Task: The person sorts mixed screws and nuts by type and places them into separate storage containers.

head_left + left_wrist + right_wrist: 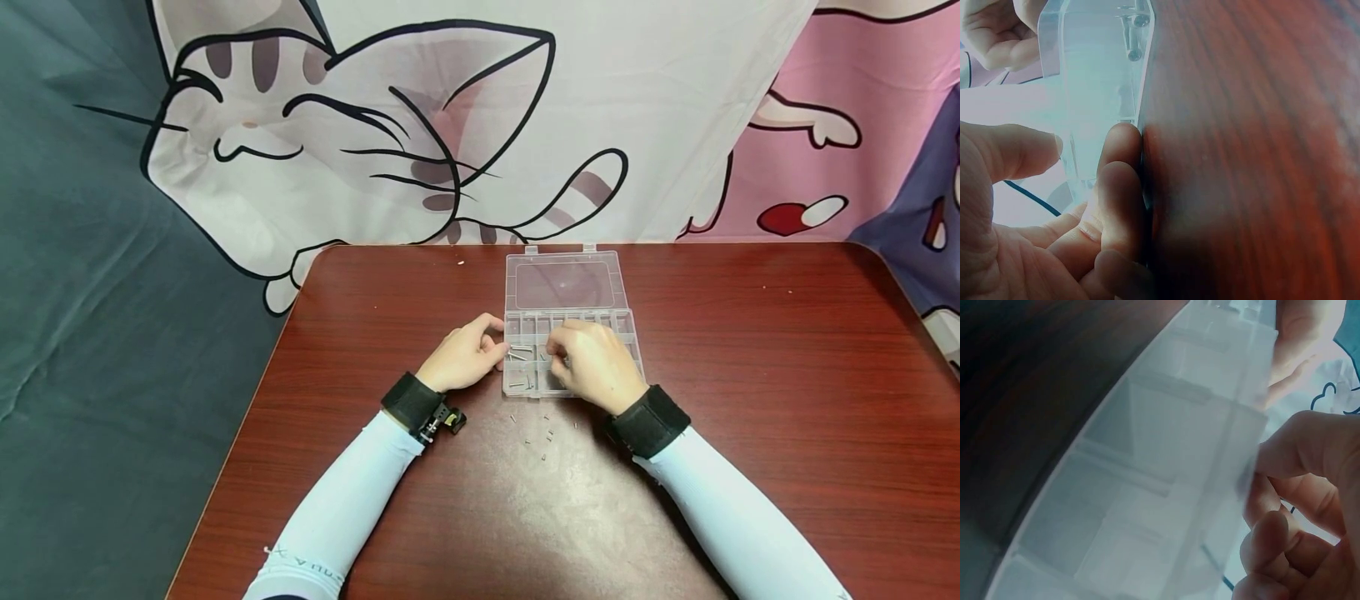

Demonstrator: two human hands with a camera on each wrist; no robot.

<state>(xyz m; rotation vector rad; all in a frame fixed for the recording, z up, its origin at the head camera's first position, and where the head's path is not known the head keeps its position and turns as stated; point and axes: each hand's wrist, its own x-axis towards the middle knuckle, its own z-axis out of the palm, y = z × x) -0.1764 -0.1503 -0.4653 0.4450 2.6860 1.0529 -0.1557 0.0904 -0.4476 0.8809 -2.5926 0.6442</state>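
Note:
A clear plastic compartment box (529,390) lies on the table with its lid (564,285) folded back. My left hand (467,353) is at the box's left side, its fingertips against the outer wall and its thumb apart from them. Over the middle compartments is my right hand (598,365), fingers bent and thumb close to the index finger; I cannot tell whether a small piece is between them. Long silvery screws (520,349) lie in a left compartment, with smaller ones (517,385) in the front left one.
Several tiny screws (550,434) are scattered on the reddish-brown table (757,400) in front of the box. Behind the table's far edge hangs a white cloth (660,108) with a cat drawing. Small pale specks (461,262) dot the far part of the table.

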